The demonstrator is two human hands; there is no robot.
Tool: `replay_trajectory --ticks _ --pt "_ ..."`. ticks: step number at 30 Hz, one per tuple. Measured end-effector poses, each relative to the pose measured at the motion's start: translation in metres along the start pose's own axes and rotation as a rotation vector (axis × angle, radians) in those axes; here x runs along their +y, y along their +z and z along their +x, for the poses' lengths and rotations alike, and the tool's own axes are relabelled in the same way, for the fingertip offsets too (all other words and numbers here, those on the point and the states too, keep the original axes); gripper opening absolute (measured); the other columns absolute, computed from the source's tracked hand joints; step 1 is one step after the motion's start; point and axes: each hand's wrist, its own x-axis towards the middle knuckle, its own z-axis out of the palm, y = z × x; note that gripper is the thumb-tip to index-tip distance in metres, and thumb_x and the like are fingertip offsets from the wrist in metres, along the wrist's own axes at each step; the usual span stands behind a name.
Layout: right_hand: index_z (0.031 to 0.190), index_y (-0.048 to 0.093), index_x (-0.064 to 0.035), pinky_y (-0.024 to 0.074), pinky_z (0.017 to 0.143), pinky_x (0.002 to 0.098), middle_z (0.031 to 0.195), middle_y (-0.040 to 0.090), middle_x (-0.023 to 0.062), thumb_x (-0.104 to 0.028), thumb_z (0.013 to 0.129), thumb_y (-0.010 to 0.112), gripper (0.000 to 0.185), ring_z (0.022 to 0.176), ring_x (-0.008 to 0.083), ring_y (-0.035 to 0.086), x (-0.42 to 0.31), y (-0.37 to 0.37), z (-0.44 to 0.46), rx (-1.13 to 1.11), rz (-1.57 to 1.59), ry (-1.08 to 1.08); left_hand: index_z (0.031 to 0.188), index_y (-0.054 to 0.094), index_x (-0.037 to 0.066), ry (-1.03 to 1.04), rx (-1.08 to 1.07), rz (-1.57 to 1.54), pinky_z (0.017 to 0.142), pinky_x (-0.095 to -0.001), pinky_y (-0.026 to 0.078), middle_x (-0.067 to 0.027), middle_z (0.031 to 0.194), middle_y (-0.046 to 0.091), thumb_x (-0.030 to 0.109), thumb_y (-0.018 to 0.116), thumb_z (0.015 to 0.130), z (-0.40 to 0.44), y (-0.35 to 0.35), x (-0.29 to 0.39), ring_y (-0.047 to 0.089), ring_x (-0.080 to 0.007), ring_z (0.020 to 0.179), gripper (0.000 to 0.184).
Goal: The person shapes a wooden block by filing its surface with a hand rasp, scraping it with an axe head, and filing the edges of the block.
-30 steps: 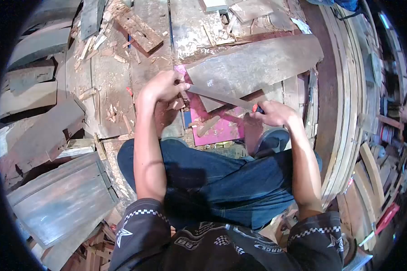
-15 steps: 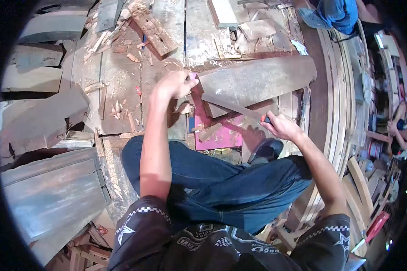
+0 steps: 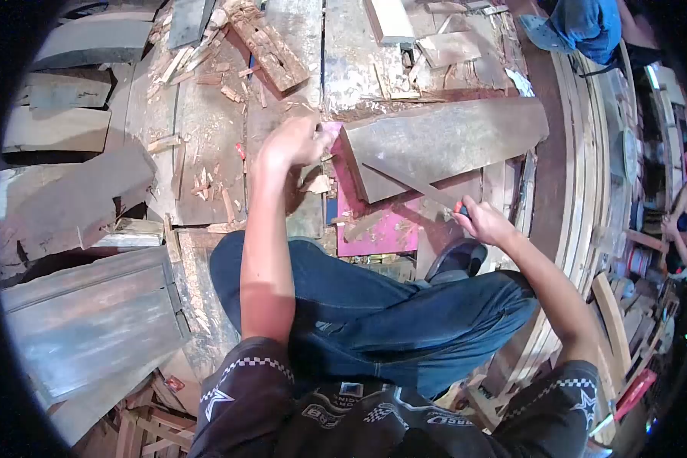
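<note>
My right hand is closed around the orange-and-black handle of a long, flat, brownish-grey blade that looks like a file. The blade slants up and left across the near edge of a thick, weathered wooden block. This block lies at an angle, its left end over a bright pink sheet. Just left of the block, my left hand has its fingers bent together at the sheet's upper corner. What they grip, if anything, is hidden. My crossed legs are close to the sheet's near side.
Wood chips and a rough, splintered beam lie on the planks. Several wooden slabs line the left side. Long boards run along the right, with another person at the upper right.
The blade and my right hand have slid slightly right, so the tip covers less of the block's end. The whole view has shifted a little. My left hand stays by the pink corner.
</note>
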Motion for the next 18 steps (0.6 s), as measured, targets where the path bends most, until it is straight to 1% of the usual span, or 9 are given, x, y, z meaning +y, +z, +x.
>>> replay_trajectory --ticks 3,4,6,9,10,12,14,17,18 --pt "0.107 0.052 -0.0013 0.0515 0.072 0.0539 0.079 0.065 0.0294 -0.035 0.097 0.054 0.035 0.078 0.0479 0.064 0.001 0.013 0.004 -0.004 -0.011 -0.009 0.110 0.061 -0.002 -0.085 -0.038 -0.004 0.087 -0.0478 0.048 -0.0281 0.106 0.065 0.035 0.059 0.091 0.000 -0.003 0.009 0.062 -0.0423 0.104 0.042" --pt "0.107 0.051 -0.0019 0.0513 0.072 0.0546 0.080 0.065 0.0303 -0.036 0.097 0.054 0.036 0.078 0.0483 0.064 -0.009 0.017 0.008 0.036 0.004 -0.029 0.109 0.061 -0.002 -0.067 -0.033 0.007 0.087 -0.0478 0.048 -0.0279 0.106 0.065 0.035 0.060 0.091 -0.001 -0.003 0.012 0.062 -0.0421 0.104 0.041" --pt "0.107 0.051 -0.0022 0.0513 0.072 0.0545 0.080 0.065 0.0309 -0.037 0.097 0.054 0.037 0.080 0.0485 0.064 -0.033 0.013 0.020 0.019 -0.012 -0.028 0.108 0.061 -0.002 -0.030 -0.018 0.030 0.086 -0.0477 0.048 -0.0274 0.106 0.065 0.035 0.060 0.091 -0.001 -0.004 0.014 0.062 -0.0416 0.103 0.041" --pt "0.108 0.051 -0.0033 0.0506 0.073 0.0542 0.083 0.065 0.0300 -0.039 0.097 0.053 0.038 0.082 0.0480 0.064 -0.033 0.009 0.019 -0.042 -0.018 -0.012 0.107 0.061 -0.002 -0.084 -0.067 0.033 0.087 -0.0477 0.048 -0.0280 0.105 0.065 0.036 0.060 0.090 -0.004 -0.008 0.018 0.062 -0.0421 0.103 0.042" --pt "0.108 0.051 -0.0034 0.0504 0.073 0.0541 0.083 0.065 0.0298 -0.039 0.097 0.053 0.038 0.083 0.0478 0.064 -0.028 0.001 0.013 -0.067 -0.019 -0.020 0.108 0.061 -0.002 -0.056 0.025 0.017 0.087 -0.0477 0.048 -0.0281 0.105 0.065 0.037 0.060 0.091 -0.005 -0.002 0.008 0.062 -0.0430 0.103 0.043" --pt "0.108 0.051 -0.0037 0.0497 0.074 0.0542 0.084 0.066 0.0286 -0.040 0.097 0.053 0.038 0.083 0.0469 0.064 -0.012 -0.012 0.004 -0.097 0.032 -0.087 0.109 0.061 -0.002 -0.044 0.036 0.034 0.087 -0.0479 0.047 -0.0282 0.106 0.065 0.036 0.059 0.091 -0.002 0.002 -0.003 0.061 -0.0432 0.104 0.042" --pt "0.109 0.051 -0.0036 0.0498 0.074 0.0539 0.083 0.065 0.0290 -0.040 0.097 0.053 0.038 0.083 0.0470 0.064 -0.007 -0.006 0.011 -0.096 -0.029 -0.058 0.110 0.061 -0.002 0.000 0.085 0.049 0.088 -0.0478 0.047 -0.0280 0.105 0.065 0.035 0.057 0.091 0.001 0.004 -0.008 0.061 -0.0432 0.104 0.041" --pt "0.109 0.052 -0.0033 0.0496 0.075 0.0544 0.084 0.065 0.0300 -0.042 0.097 0.051 0.041 0.084 0.0481 0.063 -0.024 0.009 0.024 -0.071 -0.032 -0.036 0.109 0.061 -0.002 -0.047 0.008 0.059 0.086 -0.0477 0.047 -0.0281 0.102 0.065 0.033 0.057 0.091 0.004 0.005 0.000 0.062 -0.0433 0.102 0.039" --pt "0.109 0.053 -0.0032 0.0496 0.075 0.0545 0.085 0.065 0.0301 -0.043 0.097 0.051 0.041 0.084 0.0484 0.063 -0.034 0.012 0.029 -0.052 -0.008 -0.040 0.107 0.061 -0.002 0.015 -0.008 -0.006 0.084 -0.0472 0.048 -0.0273 0.099 0.066 0.034 0.057 0.092 -0.004 -0.003 0.011 0.063 -0.0429 0.098 0.039"
